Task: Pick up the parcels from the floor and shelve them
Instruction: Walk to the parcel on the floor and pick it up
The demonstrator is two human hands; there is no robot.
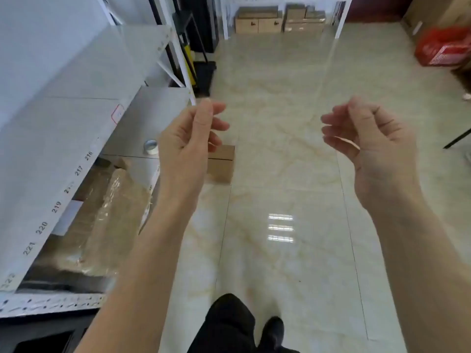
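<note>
A small brown cardboard parcel point(222, 164) lies on the tiled floor beside the shelf's end, partly hidden behind my left hand point(188, 141). That hand is raised above it, fingers loosely curled and apart, holding nothing. My right hand point(369, 146) hangs at the same height further right, also loosely curled and empty. The white metal shelf point(76, 138) runs along the left, with number labels 216 to 221 on its edge. On the level below lie plastic-wrapped brown parcels point(112, 225).
A tape roll point(151, 147) sits on a lower shelf board. A second white rack with several cardboard boxes point(270, 21) stands at the far end. A red bag point(443, 47) and boxes are at the far right. My shoe point(274, 332) is below.
</note>
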